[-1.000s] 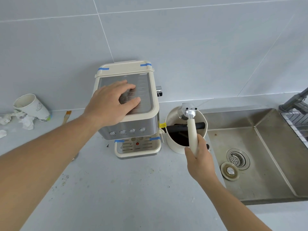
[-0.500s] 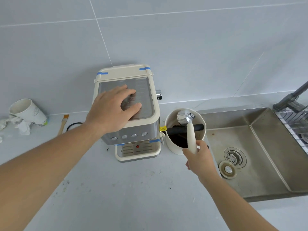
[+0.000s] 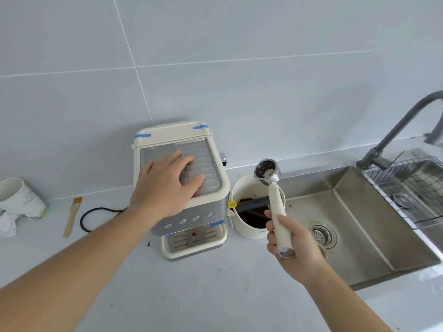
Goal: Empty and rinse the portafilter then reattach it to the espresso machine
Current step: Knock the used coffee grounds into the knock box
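My right hand [image 3: 293,243] grips the cream handle of the portafilter [image 3: 275,195]. Its metal basket is tilted up toward me above the knock box [image 3: 248,232] and shows dark coffee residue inside. The cream knock box holds dark grounds and has a black bar across it. My left hand [image 3: 165,185] lies flat, fingers spread, on top of the cream espresso machine [image 3: 191,224], which stands left of the knock box.
A steel sink [image 3: 359,236] with a drain lies to the right, a grey faucet [image 3: 395,135] and a wire rack [image 3: 412,188] beyond it. Left on the counter are a wooden brush [image 3: 72,216], a black cable [image 3: 96,212] and a paper cup [image 3: 19,202] with crumpled tissue.
The portafilter has lifted off the knock box and turned so its basket faces up toward me. My left hand stays on the machine top. The view has tilted upward.
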A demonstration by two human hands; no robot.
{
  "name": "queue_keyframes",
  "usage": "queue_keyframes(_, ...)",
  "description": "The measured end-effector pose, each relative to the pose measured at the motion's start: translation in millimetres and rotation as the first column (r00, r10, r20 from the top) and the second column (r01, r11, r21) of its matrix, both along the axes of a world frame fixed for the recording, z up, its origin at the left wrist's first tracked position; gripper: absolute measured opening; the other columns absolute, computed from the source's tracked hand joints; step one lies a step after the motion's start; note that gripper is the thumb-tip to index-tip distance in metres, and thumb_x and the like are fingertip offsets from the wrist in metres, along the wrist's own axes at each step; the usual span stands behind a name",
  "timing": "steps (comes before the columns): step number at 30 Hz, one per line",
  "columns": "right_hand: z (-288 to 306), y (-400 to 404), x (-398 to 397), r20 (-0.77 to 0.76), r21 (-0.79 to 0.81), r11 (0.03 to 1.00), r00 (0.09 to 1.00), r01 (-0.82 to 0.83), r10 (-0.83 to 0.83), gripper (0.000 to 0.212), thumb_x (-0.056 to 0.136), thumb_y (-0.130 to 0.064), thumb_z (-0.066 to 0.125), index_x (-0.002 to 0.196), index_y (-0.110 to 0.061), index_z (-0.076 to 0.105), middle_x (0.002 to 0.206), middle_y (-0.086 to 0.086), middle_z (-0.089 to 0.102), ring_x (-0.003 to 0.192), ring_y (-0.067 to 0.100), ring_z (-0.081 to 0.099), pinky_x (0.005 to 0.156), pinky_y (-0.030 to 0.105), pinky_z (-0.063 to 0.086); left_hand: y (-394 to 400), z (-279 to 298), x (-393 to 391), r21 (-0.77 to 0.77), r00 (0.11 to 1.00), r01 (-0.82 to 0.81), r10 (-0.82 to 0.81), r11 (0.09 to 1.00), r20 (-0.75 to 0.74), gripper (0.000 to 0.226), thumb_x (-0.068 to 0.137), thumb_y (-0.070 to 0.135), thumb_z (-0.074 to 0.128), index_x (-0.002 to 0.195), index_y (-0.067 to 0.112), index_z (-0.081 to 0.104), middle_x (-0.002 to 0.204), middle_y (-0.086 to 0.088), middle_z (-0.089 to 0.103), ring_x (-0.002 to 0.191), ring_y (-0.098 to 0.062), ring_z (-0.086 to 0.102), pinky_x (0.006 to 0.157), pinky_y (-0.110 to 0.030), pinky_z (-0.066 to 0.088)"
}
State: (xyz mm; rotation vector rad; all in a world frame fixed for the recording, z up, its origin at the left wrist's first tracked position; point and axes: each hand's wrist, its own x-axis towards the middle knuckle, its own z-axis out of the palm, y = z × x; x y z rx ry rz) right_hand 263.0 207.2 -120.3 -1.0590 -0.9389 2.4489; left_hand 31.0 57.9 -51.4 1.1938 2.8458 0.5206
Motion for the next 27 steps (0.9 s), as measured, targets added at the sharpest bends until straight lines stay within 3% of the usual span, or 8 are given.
queue_keyframes(5,18,-6,13,-0.1,-0.109,0.994,0.995,0.017,-0.028,0.041,0.087,-0.02,0.052,0.123,-0.002,0.06,0.063,0.006,0.05,0.04,0.013,0.04,0.033,0.02,0.031,-1,5,5,-0.001,1.0,-0.001,0.001,1.0,0.008,0.054,0.091,0.059,0.039,0.139,0.035,0.044,0.156,0.006,0.034,0.14,-0.017,0.031,0.116,-0.036,0.015)
queue_keyframes(19,28,48,35,-0.143,-0.083,0.986,0.981,-0.146,0.134,0.046,0.078,-0.021,0.055,0.12,-0.002,0.06,0.059,0.006,0.047,0.036,0.012,0.038,0.03,0.018,0.029,5,11,12,-0.01,0.991,-0.106,0.106,0.994,0.086,0.052,0.087,0.056,0.052,0.136,0.038,0.05,0.153,0.01,0.04,0.133,-0.024,0.042,0.112,-0.039,0.028)
queue_keyframes(21,29,70,45,-0.17,-0.084,0.978,0.97,-0.189,0.173,0.046,0.072,-0.023,0.063,0.114,-0.002,0.061,0.058,0.006,0.047,0.036,0.012,0.038,0.029,0.017,0.028,17,13,22,0.082,0.974,-0.168,0.153,0.982,0.17,0.044,0.087,0.047,0.059,0.128,0.033,0.057,0.14,0.008,0.052,0.125,-0.022,0.049,0.103,-0.036,0.035)
queue_keyframes(25,30,112,67,-0.24,-0.079,0.963,0.942,-0.259,0.234,0.083,0.035,-0.027,0.094,0.108,-0.003,0.062,0.059,0.007,0.048,0.037,0.014,0.039,0.029,0.019,0.033,64,18,77,0.338,0.959,-0.232,0.157,0.912,0.237,0.026,0.087,0.036,0.064,0.112,0.03,0.065,0.107,0.022,0.061,0.093,0.003,0.056,0.093,-0.027,0.045)
queue_keyframes(27,29,133,80,-0.252,-0.078,0.958,0.935,-0.277,0.25,0.074,0.043,-0.027,0.091,0.107,-0.003,0.061,0.059,0.007,0.048,0.036,0.014,0.04,0.029,0.019,0.034,96,19,118,0.405,0.939,-0.235,0.099,0.884,0.329,0.017,0.088,0.03,0.066,0.105,0.03,0.069,0.096,0.024,0.064,0.083,0.008,0.057,0.08,-0.013,0.043)
